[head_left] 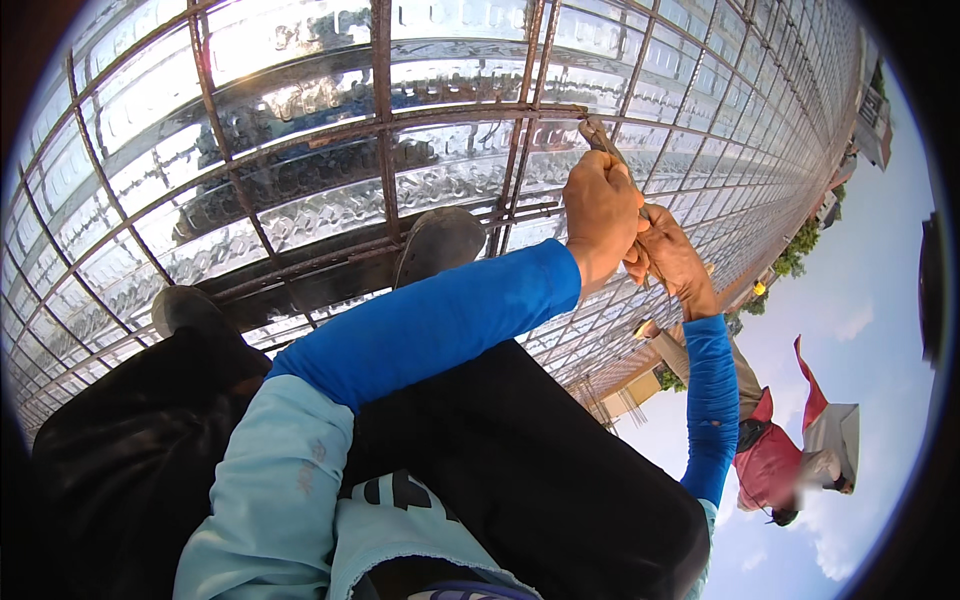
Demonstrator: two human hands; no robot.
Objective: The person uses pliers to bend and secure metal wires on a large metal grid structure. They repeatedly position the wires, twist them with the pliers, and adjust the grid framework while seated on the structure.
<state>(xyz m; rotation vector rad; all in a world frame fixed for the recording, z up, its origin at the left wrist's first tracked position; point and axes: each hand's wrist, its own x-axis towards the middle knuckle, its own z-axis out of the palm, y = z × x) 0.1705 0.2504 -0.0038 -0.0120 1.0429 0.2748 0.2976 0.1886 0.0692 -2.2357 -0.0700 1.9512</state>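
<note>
My left hand (602, 212) is closed round a pair of worn pincers (597, 134), just below their head. My right hand (672, 256) sits lower and to the right, its fingers closed about the handle end. The jaws are up against a rusty steel bar of the rebar mesh (450, 117), close to where bars cross. Whether the jaws hold any wire is too small to tell. My fingers cover most of the handles.
Shiny ribbed metal decking (455, 185) lies under the mesh. My dark shoes (440, 245) rest on the bars, with loose bar lengths beside them. A person in a red top (768, 465) is at the far right. Trees (797, 250) and buildings stand beyond.
</note>
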